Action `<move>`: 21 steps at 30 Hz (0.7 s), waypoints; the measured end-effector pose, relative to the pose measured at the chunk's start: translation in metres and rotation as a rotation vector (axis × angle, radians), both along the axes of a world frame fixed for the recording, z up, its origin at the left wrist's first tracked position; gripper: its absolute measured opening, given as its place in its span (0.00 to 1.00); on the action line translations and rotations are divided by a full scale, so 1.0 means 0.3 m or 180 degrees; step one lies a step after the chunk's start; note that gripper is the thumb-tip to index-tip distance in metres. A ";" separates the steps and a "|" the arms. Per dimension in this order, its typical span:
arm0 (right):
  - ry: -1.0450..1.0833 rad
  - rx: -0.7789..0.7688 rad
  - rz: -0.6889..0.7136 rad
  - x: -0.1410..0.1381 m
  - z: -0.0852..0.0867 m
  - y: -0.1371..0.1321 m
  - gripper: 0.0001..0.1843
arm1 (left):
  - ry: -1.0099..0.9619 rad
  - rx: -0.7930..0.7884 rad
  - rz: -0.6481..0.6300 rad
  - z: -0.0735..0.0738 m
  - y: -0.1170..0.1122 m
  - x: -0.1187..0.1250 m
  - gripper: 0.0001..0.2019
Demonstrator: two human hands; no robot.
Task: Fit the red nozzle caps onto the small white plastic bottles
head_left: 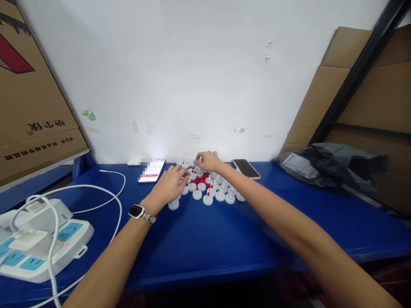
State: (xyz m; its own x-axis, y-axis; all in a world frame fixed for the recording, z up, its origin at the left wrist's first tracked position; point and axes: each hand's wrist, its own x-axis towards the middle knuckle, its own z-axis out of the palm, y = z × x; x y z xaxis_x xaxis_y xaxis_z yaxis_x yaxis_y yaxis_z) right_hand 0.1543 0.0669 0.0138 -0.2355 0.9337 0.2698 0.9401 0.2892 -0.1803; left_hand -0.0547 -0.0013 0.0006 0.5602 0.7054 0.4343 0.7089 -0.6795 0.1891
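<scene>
A cluster of round white caps point(220, 195) with narrow upright nozzles lies on the blue table near the wall. Several of them carry a small red tip point(208, 194). Among the caps is a heap of loose red tips point(203, 179). My left hand point(171, 183), with a watch on the wrist, is at the left edge of the cluster, its fingers bent and drawn together. At the back of the cluster, my right hand point(208, 161) has its fingers curled in a pinch above the caps. What either hand holds, if anything, is too small or hidden to name.
A lit phone point(152, 171) lies left of the caps; another phone point(246, 169) lies to the right. A power strip point(61, 244) with white cables fills the front left. A grey plastic parcel point(334, 167) lies far right. Cardboard point(35, 94) stands at the left side.
</scene>
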 end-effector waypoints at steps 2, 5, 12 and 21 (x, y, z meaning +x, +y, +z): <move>-0.0004 0.0198 0.0065 0.006 -0.003 -0.029 0.18 | -0.0030 0.0002 -0.0005 0.001 -0.001 0.001 0.17; -0.0177 0.0209 0.0203 0.013 -0.013 -0.061 0.16 | -0.0024 0.0021 -0.0014 0.004 -0.003 0.003 0.17; 0.0033 0.0325 0.0220 0.017 -0.002 -0.114 0.12 | -0.0098 0.0075 -0.0006 0.010 -0.009 0.004 0.18; 0.1897 0.0197 0.0725 -0.040 0.034 -0.292 0.17 | -0.0206 -0.0008 -0.0102 0.022 -0.043 0.026 0.19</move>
State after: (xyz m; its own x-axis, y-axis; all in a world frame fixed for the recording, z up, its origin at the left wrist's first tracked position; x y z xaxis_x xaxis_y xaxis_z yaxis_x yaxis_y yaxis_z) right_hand 0.1422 -0.0207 0.0242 -0.2190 0.8565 0.4674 0.5974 0.4964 -0.6298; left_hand -0.0469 -0.0143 0.0072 0.5534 0.6886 0.4686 0.6730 -0.7011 0.2356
